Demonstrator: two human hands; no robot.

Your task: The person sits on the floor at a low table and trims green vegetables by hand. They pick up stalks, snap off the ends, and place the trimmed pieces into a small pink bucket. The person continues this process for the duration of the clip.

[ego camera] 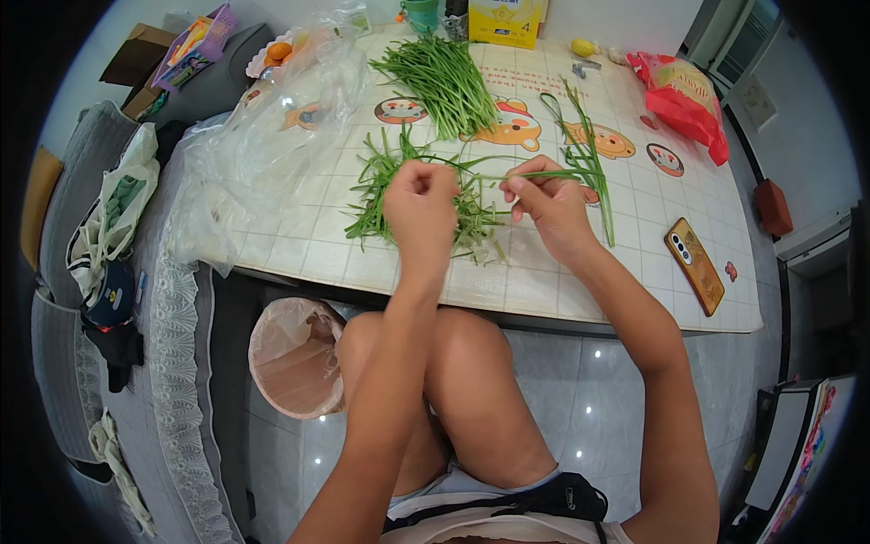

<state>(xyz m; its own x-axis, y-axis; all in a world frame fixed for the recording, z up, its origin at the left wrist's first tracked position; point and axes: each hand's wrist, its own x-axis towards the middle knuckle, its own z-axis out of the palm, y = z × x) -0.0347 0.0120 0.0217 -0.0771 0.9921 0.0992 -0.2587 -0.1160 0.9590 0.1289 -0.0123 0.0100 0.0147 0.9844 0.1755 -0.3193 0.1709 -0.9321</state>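
My left hand [421, 204] is closed above a loose heap of green trimmings and leaf scraps [374, 194] on the table; its fingertips are partly hidden. My right hand [547, 204] pinches the pale end of a few thin green stalks [564, 175], probably Chinese chives, which point right. Beneath their tips lies a small, sparse row of similar stalks [598, 183]. Behind the heap rests a thick bundle of long green stalks [442, 85], spread on the patterned tablecloth [530, 279].
Clear plastic bags [272, 149] cover the table's left part. A smartphone [694, 266] lies at the right, a red package [683, 102] behind it. A lined waste bin [297, 358] stands below the front edge. A yellow box [504, 24] and green cup [423, 15] stand at the back.
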